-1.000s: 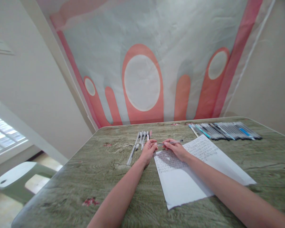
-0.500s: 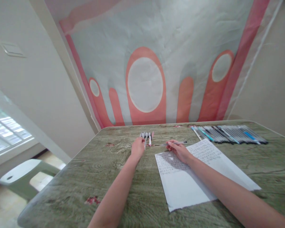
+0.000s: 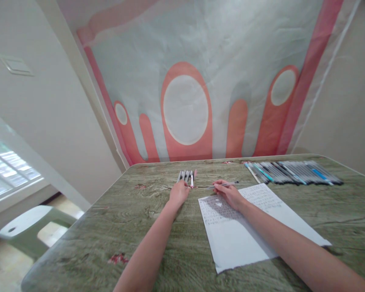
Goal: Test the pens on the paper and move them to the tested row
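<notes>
Several grey pens lie side by side near the table's far edge, with a white pen at their right. My left hand is at the near ends of these pens, its fingers bent together; what they hold, if anything, is too small to tell. My right hand pinches a slim grey pen, which points left and lies nearly level. Under my right wrist is a sheet of white paper with handwriting across its far part.
A long row of pens, grey with a few blue ones, lies at the back right of the wood-patterned table. A light green stool stands on the floor at the left. Behind the table hangs a printed sheet.
My left hand has shifted slightly right and nearer to me, and more of the grey pens shows. My right hand has barely moved and keeps its pen.
</notes>
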A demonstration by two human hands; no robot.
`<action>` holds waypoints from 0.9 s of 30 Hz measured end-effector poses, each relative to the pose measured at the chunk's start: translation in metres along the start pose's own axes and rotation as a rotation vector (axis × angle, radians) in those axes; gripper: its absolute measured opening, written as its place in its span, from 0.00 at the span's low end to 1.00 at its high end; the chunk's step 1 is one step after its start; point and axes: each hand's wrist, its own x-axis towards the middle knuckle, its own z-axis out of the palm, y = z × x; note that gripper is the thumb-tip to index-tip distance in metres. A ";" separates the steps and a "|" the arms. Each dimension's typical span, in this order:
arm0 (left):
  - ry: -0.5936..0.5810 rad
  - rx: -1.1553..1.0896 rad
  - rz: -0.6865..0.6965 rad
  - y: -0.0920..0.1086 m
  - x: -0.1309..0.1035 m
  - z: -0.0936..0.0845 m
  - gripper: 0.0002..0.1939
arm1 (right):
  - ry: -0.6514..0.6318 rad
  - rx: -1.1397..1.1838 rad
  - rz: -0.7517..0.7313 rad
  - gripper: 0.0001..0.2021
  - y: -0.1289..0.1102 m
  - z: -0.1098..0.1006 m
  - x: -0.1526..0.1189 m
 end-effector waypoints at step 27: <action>-0.039 -1.366 -0.320 0.037 -0.017 0.057 0.12 | -0.081 -0.322 -0.118 0.18 -0.010 0.010 -0.012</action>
